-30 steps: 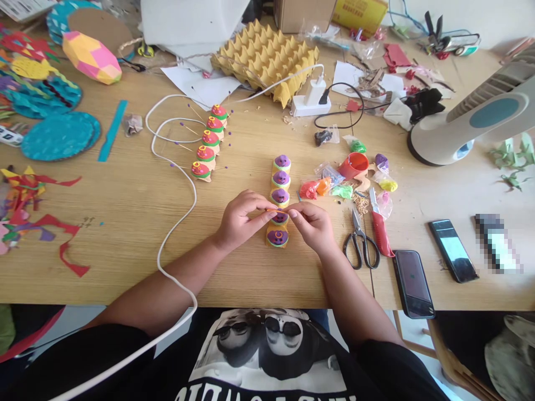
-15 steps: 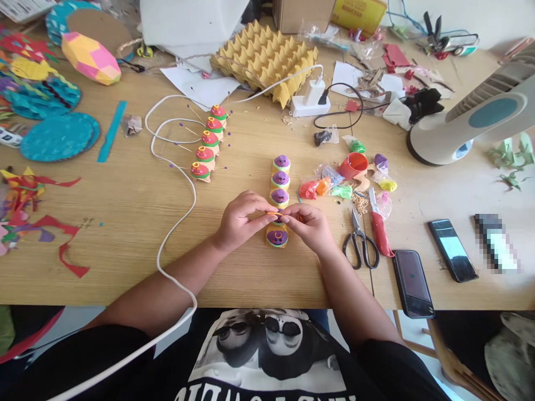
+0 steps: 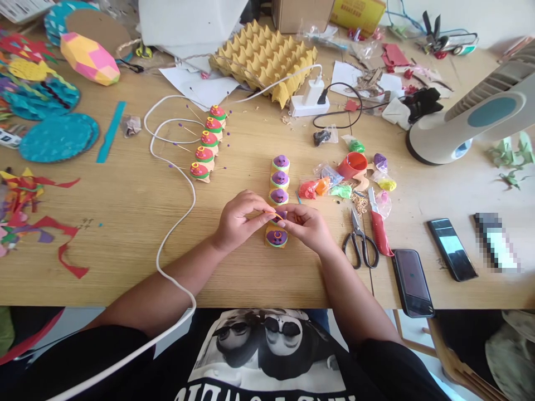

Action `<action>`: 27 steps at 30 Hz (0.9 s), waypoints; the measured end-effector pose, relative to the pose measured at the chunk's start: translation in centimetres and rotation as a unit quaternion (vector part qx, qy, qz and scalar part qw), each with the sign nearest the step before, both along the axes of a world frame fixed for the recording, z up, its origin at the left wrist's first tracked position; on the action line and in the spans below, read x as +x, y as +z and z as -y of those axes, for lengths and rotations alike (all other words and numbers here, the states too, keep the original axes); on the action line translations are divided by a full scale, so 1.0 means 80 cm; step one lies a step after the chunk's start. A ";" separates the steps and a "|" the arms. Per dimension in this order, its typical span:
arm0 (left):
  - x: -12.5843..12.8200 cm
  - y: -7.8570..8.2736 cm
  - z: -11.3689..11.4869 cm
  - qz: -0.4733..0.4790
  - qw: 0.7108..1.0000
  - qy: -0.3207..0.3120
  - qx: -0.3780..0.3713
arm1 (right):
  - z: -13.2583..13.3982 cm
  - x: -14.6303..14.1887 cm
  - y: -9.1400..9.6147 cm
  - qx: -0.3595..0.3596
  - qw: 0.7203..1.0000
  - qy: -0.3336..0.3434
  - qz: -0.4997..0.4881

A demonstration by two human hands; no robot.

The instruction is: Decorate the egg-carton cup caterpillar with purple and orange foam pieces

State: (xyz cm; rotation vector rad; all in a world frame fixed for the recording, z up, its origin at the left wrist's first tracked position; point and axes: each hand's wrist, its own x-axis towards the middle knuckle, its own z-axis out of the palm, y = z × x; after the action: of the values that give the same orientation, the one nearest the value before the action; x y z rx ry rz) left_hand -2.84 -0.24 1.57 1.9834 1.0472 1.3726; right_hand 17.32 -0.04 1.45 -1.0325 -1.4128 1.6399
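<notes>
A thin orange strip of clay is stretched between my two hands, pinched at its ends by thumbs and fingertips. My left hand has its end from the left; my right hand has the other from the right. Both hands hover over an egg-carton caterpillar of several yellow cups topped with purple clay domes. The nearest dome bears an orange curved piece and a small face. My fingers partly hide the dome behind it.
A second caterpillar in red and green, with pins, stands at the left back beside a white cable. To the right are clay bags, a red cup, scissors, a red-handled knife and phones.
The orange clay strip has tilted, its right end now lower and bent towards me. My hands stay nearly in place, with only small finger movement.
</notes>
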 end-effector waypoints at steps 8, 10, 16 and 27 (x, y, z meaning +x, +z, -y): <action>-0.001 0.000 0.001 0.005 1.000 -0.002 -0.009 | -0.002 0.001 0.006 -0.013 0.999 -0.004 -0.042; -0.001 0.001 0.000 0.002 1.000 -0.001 -0.014 | -0.002 0.001 0.008 -0.018 0.998 -0.006 -0.054; -0.001 -0.001 0.000 0.006 1.000 0.000 -0.015 | -0.003 0.004 0.012 -0.008 0.999 -0.025 -0.043; 0.000 -0.001 0.000 0.033 0.999 -0.006 -0.027 | 0.000 -0.001 -0.001 -0.032 0.999 0.012 -0.030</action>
State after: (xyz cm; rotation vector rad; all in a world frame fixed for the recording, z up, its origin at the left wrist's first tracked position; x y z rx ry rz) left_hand -2.85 -0.22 1.52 1.8890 1.0294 1.3793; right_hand 17.26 -0.05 1.40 -0.9959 -1.3468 1.7295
